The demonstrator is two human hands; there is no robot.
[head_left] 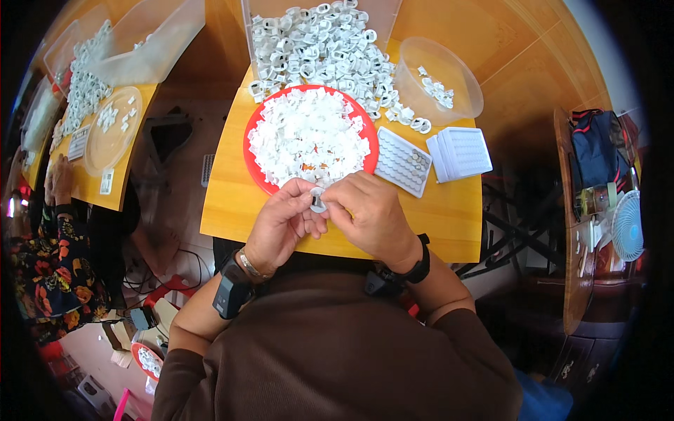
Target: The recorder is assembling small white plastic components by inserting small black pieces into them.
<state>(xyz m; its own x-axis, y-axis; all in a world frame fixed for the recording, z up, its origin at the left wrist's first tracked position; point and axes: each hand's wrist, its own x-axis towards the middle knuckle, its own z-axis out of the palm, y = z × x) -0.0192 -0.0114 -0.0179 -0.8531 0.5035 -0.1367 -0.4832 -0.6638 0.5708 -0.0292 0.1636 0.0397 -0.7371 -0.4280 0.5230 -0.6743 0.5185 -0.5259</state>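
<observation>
Just in front of the red plate's near rim, my two hands meet around a small white plastic part with a dark middle (318, 204). My left hand (282, 219) pinches it between thumb and fingers, with the other fingers curled beneath. My right hand (372, 210) closes on its right side, and its fingertips partly hide the part. Beyond them, the round red plate (374, 137) bears a heap of small white plastic pieces (309, 130). Right of the plate lies a white tray (404, 161) with rows of small round hollows, a few of them holding tiny pieces.
Behind the plate, many white ring-shaped parts (319, 45) spill from a clear bin. A clear round tub (467, 95) holds a few pieces. Stacked white trays (463, 153) stand at the right. At a left-hand table (105, 193), another person's hand (60, 179) rests near similar parts.
</observation>
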